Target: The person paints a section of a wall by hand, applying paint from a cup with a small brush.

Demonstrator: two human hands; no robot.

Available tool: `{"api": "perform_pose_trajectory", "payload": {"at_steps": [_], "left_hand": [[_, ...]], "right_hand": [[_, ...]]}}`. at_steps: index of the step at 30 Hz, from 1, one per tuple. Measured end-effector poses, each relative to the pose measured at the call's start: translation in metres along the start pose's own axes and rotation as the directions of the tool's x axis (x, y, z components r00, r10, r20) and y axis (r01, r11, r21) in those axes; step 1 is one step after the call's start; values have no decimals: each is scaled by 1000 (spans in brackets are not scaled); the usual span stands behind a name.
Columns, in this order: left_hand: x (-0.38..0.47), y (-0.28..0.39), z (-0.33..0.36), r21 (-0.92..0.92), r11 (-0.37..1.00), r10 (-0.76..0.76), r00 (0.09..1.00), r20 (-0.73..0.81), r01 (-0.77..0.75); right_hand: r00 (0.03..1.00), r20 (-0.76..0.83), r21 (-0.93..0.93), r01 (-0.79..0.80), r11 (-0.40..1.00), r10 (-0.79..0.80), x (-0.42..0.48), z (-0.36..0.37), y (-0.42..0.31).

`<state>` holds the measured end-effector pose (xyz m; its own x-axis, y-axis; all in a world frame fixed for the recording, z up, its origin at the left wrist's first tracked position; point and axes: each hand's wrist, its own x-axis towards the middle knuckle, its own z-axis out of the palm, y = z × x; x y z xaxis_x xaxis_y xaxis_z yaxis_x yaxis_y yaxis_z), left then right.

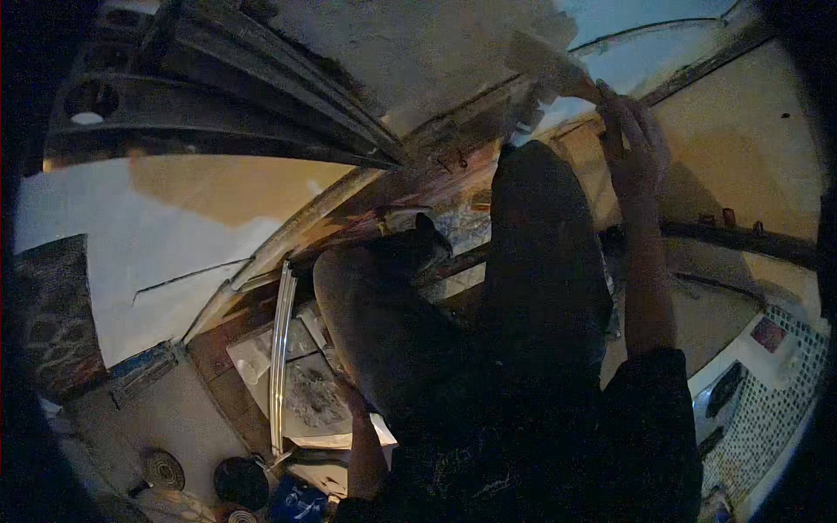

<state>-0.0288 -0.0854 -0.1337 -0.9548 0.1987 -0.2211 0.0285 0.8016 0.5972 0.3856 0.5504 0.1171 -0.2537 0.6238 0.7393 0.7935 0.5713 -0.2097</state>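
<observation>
My right hand [634, 140] is raised at the upper right, with its fingers closed around the handle of a wide flat tool [552, 65] that looks like a paintbrush. The tool's broad end lies over the edge between a grey-brown surface [425, 46] and a pale blue-white area [628, 26]; contact cannot be told. Low at centre left, my left hand [350, 392] is beside my bent knee, dark and partly hidden, so its grip is unclear. Near it are a shiny metal rail [281, 359] and a pale sheet with dark smudges [317, 399].
Both dark-clothed knees fill the centre. A dark slatted structure [261, 98] spans the upper left. Small objects stand on a dark ledge [739, 238] at right. Round items, including a dark disc [240, 482], lie lower left, near a blue packet [297, 502]. A mosaic-patterned surface [762, 418] curves at lower right.
</observation>
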Motion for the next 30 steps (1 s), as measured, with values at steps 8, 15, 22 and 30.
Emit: {"api": "perform_pose_trajectory", "payload": {"at_steps": [8,15,22,30], "left_hand": [[11,-23,6,571,773,342,940,-8,-276],[14,-30,1,103,978,178,984,22,-179],[10,-12,1,-79,993,89,996,25,-87],[5,-6,-1,167,964,214,976,-28,-207]], "right_hand": [[989,139,151,22,988,-43,-1,32,-2],[969,218,201,68,977,-112,5,70,-12],[964,157,102,201,974,-215,27,100,-20],[965,193,61,168,984,-176,20,99,-26]]}}
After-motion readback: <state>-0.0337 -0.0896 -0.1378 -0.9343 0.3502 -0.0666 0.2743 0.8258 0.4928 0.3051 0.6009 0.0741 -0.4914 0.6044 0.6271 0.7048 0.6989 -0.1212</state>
